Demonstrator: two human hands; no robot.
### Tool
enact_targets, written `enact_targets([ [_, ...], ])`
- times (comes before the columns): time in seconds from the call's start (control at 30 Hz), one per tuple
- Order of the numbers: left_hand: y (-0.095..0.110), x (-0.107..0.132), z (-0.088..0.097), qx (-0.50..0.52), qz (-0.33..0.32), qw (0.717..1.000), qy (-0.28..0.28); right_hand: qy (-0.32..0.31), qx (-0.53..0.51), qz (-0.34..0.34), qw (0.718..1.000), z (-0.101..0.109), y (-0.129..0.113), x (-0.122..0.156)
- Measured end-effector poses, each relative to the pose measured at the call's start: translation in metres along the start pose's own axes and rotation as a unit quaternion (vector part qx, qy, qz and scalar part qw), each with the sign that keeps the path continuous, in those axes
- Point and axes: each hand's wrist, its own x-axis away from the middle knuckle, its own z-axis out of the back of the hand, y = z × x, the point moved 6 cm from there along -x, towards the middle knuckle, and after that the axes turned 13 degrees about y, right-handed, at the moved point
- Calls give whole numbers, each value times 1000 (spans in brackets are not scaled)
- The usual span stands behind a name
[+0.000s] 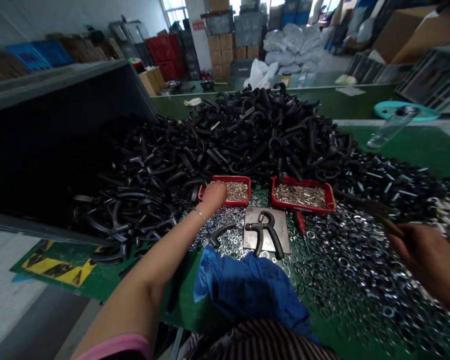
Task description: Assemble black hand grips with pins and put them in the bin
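My left hand (pixel 214 196) reaches into the left red tray (pixel 249 192), which holds many small metal pins (pixel 237 190). Its fingers look curled down among the pins, and their tips are hidden. At the right, my right hand (pixel 422 250) is closed around the wooden handle of a hammer (pixel 392 226), whose dark head is blurred. Between my hands, black curved handle parts (pixel 264 234) rest on a square metal plate (pixel 250 215). Another curved black piece (pixel 222 233) lies left of the plate.
A second red tray (pixel 332 197) of pins stands at right, with a red-handled screwdriver (pixel 300 222) below. Black parts (pixel 247 135) are heaped behind, spilling from a grey bin (pixel 135 95). Metal rings (pixel 345 270) cover the right. Blue cloth (pixel 251 287) lies in front.
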Motion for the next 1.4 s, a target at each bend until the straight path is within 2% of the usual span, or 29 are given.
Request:
enact_targets([
  [0.07,-6,-8,-3,6,-3,1000,-8,-83,-68,-75,991,-8,-25,13],
  [0.1,-7,-9,-4,10,-6,1000,-6,-125,-102,-87,983,-15,-42,20],
  [0.13,-7,-9,-4,11,-12,1000,-3,-161,-137,-77,974,-22,-62,26],
  [0.2,-8,-6,-4,26,-16,999,11,-206,-174,-10,963,-33,-102,35],
  [0.3,-15,-1,-1,141,31,988,51,-205,-197,64,957,-44,-148,36],
  [0.37,-21,1,-2,283,100,951,66,-160,-207,71,963,-49,-164,27],
  [0.43,-22,6,-3,419,156,892,65,-145,-195,77,967,-60,-173,19],
  [0.5,-15,13,-1,516,175,837,60,-202,-183,87,958,-75,-177,16],
  [0.57,-3,26,5,572,168,801,47,-260,-195,83,942,-83,-178,17],
  [0.6,4,33,7,591,164,789,32,-262,-209,74,939,-83,-178,16],
  [0.73,34,62,8,636,163,752,-47,-189,-198,55,960,-80,-174,8],
  [0.77,40,67,6,643,163,746,-62,-200,-185,60,960,-84,-174,7],
  [0.83,50,72,-1,650,162,738,-88,-260,-185,67,946,-98,-173,8],
  [0.9,58,73,-10,644,164,740,-104,-315,-231,46,919,-109,-171,11],
  [0.97,66,71,-18,620,157,761,-109,-323,-291,1,901,-111,-166,13],
  [1.07,80,62,-22,538,100,833,-80,-268,-344,-87,896,-106,-154,20],
  [1.17,94,52,-22,436,33,899,-24,-247,-349,-166,889,-105,-138,34],
  [1.27,102,47,-28,371,4,928,-2,-231,-358,-164,890,-102,-126,42],
  [1.4,104,46,-37,351,-2,936,-10,-227,-354,-136,897,-103,-115,46],
])
